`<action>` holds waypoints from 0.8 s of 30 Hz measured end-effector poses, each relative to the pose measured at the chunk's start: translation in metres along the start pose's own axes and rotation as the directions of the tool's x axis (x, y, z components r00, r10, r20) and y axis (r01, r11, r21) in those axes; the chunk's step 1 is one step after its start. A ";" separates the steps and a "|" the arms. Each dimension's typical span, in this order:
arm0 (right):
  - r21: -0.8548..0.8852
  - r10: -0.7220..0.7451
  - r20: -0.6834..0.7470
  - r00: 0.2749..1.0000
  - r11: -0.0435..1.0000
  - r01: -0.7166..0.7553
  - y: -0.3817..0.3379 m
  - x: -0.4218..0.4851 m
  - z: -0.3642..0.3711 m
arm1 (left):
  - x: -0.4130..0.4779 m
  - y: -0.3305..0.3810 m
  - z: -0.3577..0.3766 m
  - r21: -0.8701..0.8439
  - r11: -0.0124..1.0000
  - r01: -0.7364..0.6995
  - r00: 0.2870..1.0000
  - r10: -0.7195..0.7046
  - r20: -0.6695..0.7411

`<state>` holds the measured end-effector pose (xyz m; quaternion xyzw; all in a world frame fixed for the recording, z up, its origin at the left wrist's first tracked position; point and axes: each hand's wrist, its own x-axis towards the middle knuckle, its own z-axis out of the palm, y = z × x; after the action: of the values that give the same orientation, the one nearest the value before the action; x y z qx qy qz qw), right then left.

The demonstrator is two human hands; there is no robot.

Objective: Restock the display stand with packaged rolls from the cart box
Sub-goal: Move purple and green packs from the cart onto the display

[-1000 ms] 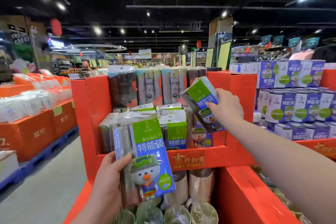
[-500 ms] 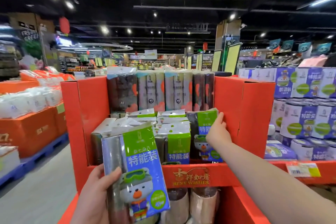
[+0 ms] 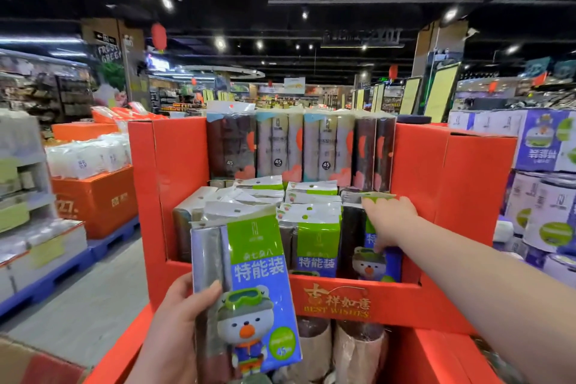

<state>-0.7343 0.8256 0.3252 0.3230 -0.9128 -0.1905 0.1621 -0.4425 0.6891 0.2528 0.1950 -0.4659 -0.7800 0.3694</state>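
Seating a blue-and-green plastic pack of rolls point(image 3: 372, 259) in the front right slot of the red cardboard display stand point(image 3: 417, 184).
Gripped at the top by the right hand point(image 3: 389, 218), thumb on the front; liable to tip over the low front lip if released before bottoming out. Second bear-printed pack point(image 3: 255, 274) clamped in the left hand point(image 3: 177, 321), in front of the stand. Tilted in mid-air a second ago, now upright in the row.
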 end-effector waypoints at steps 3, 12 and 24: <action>0.002 0.019 -0.055 0.998 1.000 -0.019 0.002 0.007 -0.001 | -0.001 0.000 0.003 -0.008 1.000 0.004 1.000 -0.004 -0.008; -0.049 0.035 -0.093 0.995 0.998 -0.040 0.004 0.013 0.004 | -0.003 0.000 0.015 0.010 0.999 0.050 0.999 -0.050 0.008; 0.791 -0.271 -0.179 0.946 0.532 0.302 0.007 -0.041 -0.093 | 0.011 -0.004 0.079 0.131 0.980 0.147 0.964 -0.172 0.205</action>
<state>-0.6683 0.8347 0.4028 0.5091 -0.8297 0.2278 -0.0209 -0.5024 0.7279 0.2888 0.1670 -0.5297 -0.7959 0.2410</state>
